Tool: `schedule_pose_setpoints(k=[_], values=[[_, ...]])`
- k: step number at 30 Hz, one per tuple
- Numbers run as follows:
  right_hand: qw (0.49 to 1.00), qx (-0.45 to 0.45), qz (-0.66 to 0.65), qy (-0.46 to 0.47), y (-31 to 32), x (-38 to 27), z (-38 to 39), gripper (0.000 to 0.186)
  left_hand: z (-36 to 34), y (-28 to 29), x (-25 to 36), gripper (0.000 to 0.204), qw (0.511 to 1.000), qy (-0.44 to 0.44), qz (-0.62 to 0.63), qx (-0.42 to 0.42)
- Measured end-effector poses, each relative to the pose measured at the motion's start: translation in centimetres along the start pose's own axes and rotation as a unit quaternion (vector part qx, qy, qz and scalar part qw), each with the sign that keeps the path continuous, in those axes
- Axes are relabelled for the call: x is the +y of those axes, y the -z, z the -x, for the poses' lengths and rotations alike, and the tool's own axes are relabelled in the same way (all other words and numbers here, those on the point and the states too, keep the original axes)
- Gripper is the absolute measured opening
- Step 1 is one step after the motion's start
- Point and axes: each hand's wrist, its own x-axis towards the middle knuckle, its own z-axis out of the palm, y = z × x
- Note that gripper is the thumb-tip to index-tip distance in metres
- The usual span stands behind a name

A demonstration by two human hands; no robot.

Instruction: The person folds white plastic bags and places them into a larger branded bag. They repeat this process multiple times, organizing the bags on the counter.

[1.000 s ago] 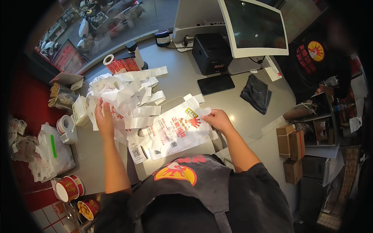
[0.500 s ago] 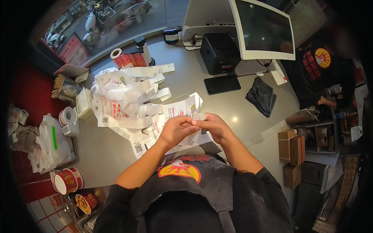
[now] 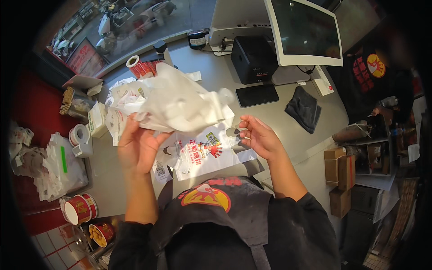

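My left hand (image 3: 141,148) grips a white plastic bag (image 3: 180,103), lifted and blurred, spreading across the pile of white bags (image 3: 119,108). My right hand (image 3: 261,137) hangs open just right of the lifted bag, fingers curved and apart. Below both, a printed white bag with a red mascot (image 3: 198,157) lies flat on the grey counter (image 3: 299,144).
A monitor (image 3: 306,31), black printer (image 3: 249,60), phone (image 3: 257,95) and dark cloth (image 3: 302,108) sit behind. Label rolls (image 3: 139,67), food buckets (image 3: 101,234) and plastic bags (image 3: 63,175) are left. A co-worker (image 3: 369,90) stands right, near cardboard boxes (image 3: 337,171).
My hands, earlier together over the flat bag, have parted. My left hand has moved left, raising a white bag over the pile, while my right hand has let go and opened.
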Motion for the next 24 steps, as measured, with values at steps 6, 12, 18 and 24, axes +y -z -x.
schedule_pose_setpoints(k=[6, 12, 18, 24], values=[[0.747, 0.106, 0.653, 0.062, -0.8, 3.7, -1.8, 0.036, 4.1, 1.1, 7.6, 0.041, 0.77, -0.494, -0.336, 0.225], [0.751, 0.138, 0.645, 0.037, -2.7, 5.7, -4.2, 0.03, 2.7, 0.2, 6.2, 0.005, 0.613, -0.54, -0.563, 0.124], [0.85, 0.129, 0.51, -0.047, -1.1, 4.2, -3.6, 0.023, -4.3, 7.9, 3.6, 0.025, 0.554, -0.31, -0.764, 0.114], [0.803, 0.18, 0.557, 0.112, -0.4, 4.0, -2.6, 0.021, -6.6, 16.9, 1.5, 0.046, 0.681, -0.207, -0.685, 0.154]])
